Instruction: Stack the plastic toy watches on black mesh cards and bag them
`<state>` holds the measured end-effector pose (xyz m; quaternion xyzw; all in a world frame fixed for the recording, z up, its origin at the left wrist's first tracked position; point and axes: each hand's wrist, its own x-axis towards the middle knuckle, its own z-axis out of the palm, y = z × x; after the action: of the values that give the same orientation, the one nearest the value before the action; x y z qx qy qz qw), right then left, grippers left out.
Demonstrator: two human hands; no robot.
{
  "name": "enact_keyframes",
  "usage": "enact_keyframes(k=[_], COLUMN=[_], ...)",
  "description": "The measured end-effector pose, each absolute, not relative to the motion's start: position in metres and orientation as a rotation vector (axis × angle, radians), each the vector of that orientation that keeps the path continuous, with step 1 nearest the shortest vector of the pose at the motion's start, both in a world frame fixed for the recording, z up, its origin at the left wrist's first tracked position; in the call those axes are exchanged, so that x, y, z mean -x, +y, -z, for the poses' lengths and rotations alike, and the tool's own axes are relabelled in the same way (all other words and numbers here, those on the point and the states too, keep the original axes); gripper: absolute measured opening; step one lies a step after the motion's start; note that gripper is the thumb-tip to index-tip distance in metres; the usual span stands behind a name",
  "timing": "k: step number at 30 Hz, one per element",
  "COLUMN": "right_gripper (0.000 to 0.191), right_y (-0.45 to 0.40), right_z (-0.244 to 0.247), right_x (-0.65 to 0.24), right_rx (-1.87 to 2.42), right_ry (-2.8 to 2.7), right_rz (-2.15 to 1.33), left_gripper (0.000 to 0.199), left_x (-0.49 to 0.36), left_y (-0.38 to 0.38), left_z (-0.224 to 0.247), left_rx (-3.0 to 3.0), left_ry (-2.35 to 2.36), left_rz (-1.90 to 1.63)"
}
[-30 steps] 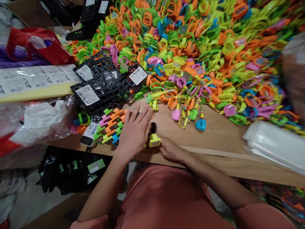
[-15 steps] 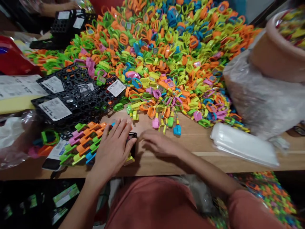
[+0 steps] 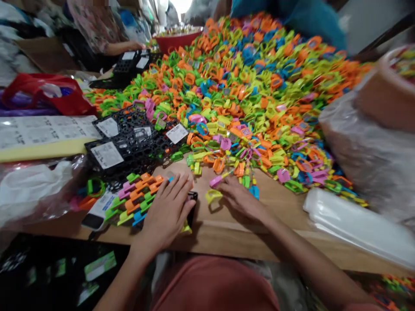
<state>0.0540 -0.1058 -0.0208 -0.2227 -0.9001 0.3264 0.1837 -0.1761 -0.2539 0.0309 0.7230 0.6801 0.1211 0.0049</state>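
My left hand (image 3: 171, 203) lies flat with fingers extended over the right part of a black tray (image 3: 192, 197), partly covering it. Rows of orange, green, pink, yellow and blue toy watches (image 3: 138, 196) stick up from the tray, left of that hand. My right hand (image 3: 238, 194) is curled at the front edge of the loose pile, its fingertips partly hidden. A yellow toy watch (image 3: 214, 198) and a pink toy watch (image 3: 215, 181) protrude from its fingers. A blue toy watch (image 3: 254, 192) lies just beyond this hand.
A large heap of toy watches (image 3: 233, 103) covers the back of the table. Black trays with white labels (image 3: 106, 154) are stacked at left. Clear plastic sleeves (image 3: 350, 229) and a bagged tub (image 3: 382, 86) occupy the right. Another person's hand (image 3: 134, 46) shows at the far left.
The view has tilted up and shifted left. My right hand has reached right to the pile's edge, and the yellow and pink toy watches have moved left with it. My left hand stays on the tray.
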Motion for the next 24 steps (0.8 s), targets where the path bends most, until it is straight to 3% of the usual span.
enact_keyframes(k=[5,10,15,21,24], right_gripper=[0.016,0.024,0.009,0.037,0.035], right_y=[-0.149,-0.178,-0.182,-0.187,-0.178], right_z=[0.040,0.068,0.075,0.075,0.062], right_x=[-0.029,-0.002,0.000,0.006,0.005], right_rx=[0.725,0.737,0.624,0.373,0.308], right_ry=[-2.087,-1.667,-2.059,-2.329,-2.423], right_rz=[-1.627,-2.070,-1.741,-1.328,-1.321], left_gripper=[0.055,0.054,0.053,0.065,0.062], left_x=[0.172,0.170,0.170,0.166,0.163], left_y=[-0.253,-0.252,-0.252,-0.249,-0.247], left_z=[-0.040,-0.041,-0.042,-0.048,-0.048], left_rx=[-2.145,-2.104,-2.105,-2.086,-2.073], left_ry=[2.123,2.111,2.120,2.087,2.155], left_rz=[-0.386,-0.365,-0.370,-0.322,-0.278])
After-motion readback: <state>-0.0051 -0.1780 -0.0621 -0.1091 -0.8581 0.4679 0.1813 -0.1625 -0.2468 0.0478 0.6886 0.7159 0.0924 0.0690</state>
